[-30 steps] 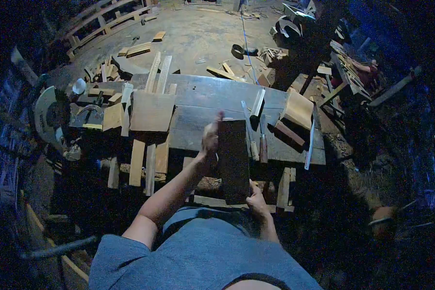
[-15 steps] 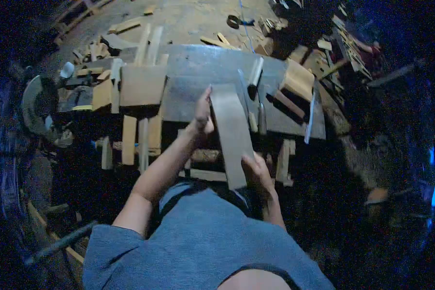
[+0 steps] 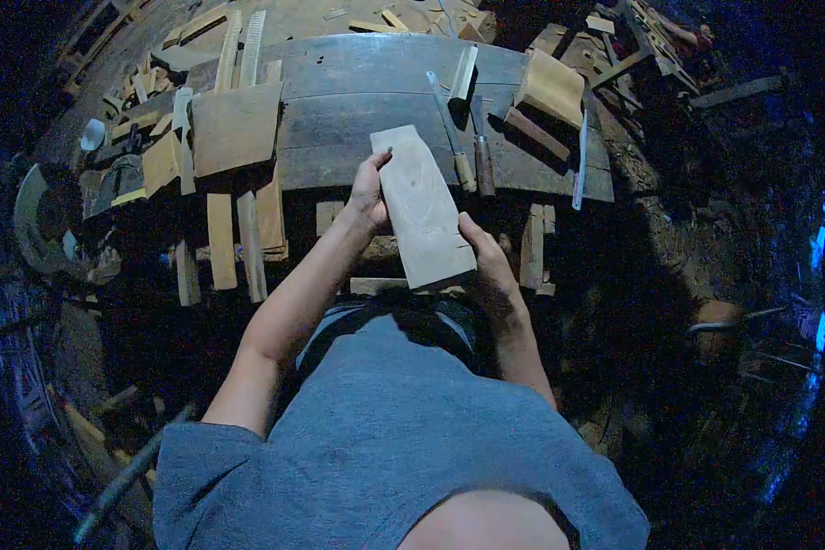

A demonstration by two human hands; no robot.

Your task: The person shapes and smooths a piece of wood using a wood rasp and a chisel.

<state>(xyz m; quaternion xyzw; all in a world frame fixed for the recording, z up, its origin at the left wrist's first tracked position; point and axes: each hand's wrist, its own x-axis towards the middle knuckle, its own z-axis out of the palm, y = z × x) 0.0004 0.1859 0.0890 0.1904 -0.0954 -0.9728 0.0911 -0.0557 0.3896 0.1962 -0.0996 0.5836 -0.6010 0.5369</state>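
A pale, flat wooden board point(image 3: 423, 209) with a visible grain pattern is held tilted in front of my body, above the near edge of the workbench. My left hand point(image 3: 368, 194) grips its upper left edge, the thumb lying on the face. Lower down, my right hand point(image 3: 490, 258) is closed on the right edge near the bottom corner. Fingers of both hands are partly hidden behind the wood. Just beyond the board lie two long hand tools, one with a light wooden handle point(image 3: 465, 171) and one with a darker handle point(image 3: 484, 165).
On the dark workbench point(image 3: 330, 119), a square wooden panel point(image 3: 238, 130) lies left. A curved wooden block point(image 3: 552, 87) and a thin blade-like strip point(image 3: 580, 160) are on the right. Wood offcuts litter the floor beyond. Part of another person point(image 3: 703, 38) shows at the far right.
The board has turned in my hands, its grained face now towards me and its lower end tipped away from my body. My view has shifted slightly, and both hands still hold the board.
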